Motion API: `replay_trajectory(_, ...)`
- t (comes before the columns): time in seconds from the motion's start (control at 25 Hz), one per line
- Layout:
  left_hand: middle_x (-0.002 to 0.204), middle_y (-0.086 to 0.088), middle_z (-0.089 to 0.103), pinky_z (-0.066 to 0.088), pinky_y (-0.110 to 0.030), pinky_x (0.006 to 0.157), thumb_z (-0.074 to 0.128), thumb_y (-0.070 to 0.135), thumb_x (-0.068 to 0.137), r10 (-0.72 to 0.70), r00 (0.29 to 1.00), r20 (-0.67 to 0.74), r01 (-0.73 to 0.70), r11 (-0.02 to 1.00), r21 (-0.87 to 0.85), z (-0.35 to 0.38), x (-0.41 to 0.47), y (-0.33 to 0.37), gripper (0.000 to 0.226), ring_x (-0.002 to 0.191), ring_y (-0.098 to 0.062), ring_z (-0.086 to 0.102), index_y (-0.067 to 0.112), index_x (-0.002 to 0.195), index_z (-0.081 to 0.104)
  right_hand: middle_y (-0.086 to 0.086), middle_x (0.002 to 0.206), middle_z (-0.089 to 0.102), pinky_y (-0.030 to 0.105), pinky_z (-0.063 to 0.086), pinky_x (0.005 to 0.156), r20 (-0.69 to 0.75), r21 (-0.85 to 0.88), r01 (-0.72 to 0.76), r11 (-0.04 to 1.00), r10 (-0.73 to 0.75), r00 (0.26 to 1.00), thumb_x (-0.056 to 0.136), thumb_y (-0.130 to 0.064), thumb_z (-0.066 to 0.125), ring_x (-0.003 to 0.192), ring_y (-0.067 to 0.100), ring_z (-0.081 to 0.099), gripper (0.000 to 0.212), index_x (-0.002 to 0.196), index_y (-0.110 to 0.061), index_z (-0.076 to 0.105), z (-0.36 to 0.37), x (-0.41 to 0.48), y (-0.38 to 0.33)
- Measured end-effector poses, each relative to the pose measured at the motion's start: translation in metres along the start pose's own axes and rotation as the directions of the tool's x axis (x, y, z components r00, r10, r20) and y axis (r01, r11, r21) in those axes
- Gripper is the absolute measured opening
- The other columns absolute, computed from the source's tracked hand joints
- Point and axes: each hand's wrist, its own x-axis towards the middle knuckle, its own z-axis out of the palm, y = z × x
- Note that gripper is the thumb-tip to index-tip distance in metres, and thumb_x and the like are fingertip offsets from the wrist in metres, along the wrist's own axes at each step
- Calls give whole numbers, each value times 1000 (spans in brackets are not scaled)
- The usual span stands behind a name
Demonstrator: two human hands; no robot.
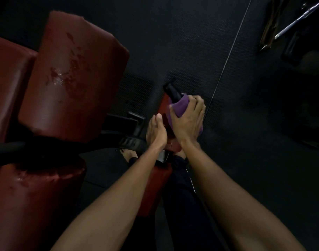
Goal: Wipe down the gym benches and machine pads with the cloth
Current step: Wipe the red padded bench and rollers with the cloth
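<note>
1. Curling over a crumpled purple fabric cloth [179, 106], the fingers [198, 104] of the right hand [186, 122] are bent and close together, clamping the cloth against the top of a small red vinyl pad [165, 103].
2. The cloth sits wadded under the right palm. One fold shows above the thumb side and another peeks out below the hand's outer edge.
3. The left hand [156, 131] lies just beside the right. Its fingers [157, 120] are straight and held together, flat against the near side of the same small pad and gripping nothing.
4. A black metal post [172, 90] rises from the far end of the small pad, touching the upper edge of the cloth.
5. Both bare forearms reach in from the bottom edge. A dark trouser leg [182, 196] with a thin white stripe runs between them, beside a lower red cushion [160, 178].
6. To the left, a large red vinyl bench pad [73, 60] tilts upward, and wet streaks [59, 78] glisten on its face.
7. A second worn red pad [37, 196] lies below it, with a black padded bar [10, 147] between the two.
8. Dark textured rubber flooring [173, 42] spreads beyond, crossed by a thin pale cable [227, 57].
9. A chrome bar [296, 20] lies at the top right.
</note>
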Motion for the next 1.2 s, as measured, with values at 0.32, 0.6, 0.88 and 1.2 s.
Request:
replay_trajectory(0.32, 148, -6, 52, 32, -50, 118, 14, 96, 74, -221, 974, 46, 226, 953, -201, 1, 17, -11, 109, 137, -28, 47, 23, 147, 48, 12, 134, 46, 54, 46, 102, 130, 69, 11, 998, -20, 991, 90, -44, 68, 125, 33, 46, 61, 135, -10, 44, -5, -118, 36)
replay_trajectory(0.6, 166, 3, 21, 6, -39, 126, 11, 54, 106, 10, 998, -65, -14, 998, -60, 9, -34, -6, 64, 153, -13, 15, 21, 159, 24, 13, 144, 48, 51, 34, 118, 50, -28, 115, 993, -114, 992, 88, -39, 70, 138, 31, 41, 54, 128, -7, 52, 4, -1, 2)
replay_trajectory(0.88, 121, -3, 67, 45, -32, 103, 13, 91, 83, -222, 973, 66, 229, 885, -405, -4, 26, -16, 103, 110, -20, 62, 11, 122, 66, 13, 137, 49, 49, 37, 112, 140, 13, -38, 999, 36, 989, 89, -52, 64, 129, 35, 44, 66, 136, -8, 46, -5, -98, 18)
replay_trajectory(1.2, 162, -2, 32, 13, -44, 124, 12, 59, 104, -40, 993, -114, 27, 994, -109, 4, -36, -7, 70, 151, -18, 24, 18, 156, 34, 21, 132, 50, 55, 32, 120, 34, -131, 122, 984, -119, 992, 92, -43, 61, 131, 40, 45, 58, 132, -2, 50, 8, -26, 2)
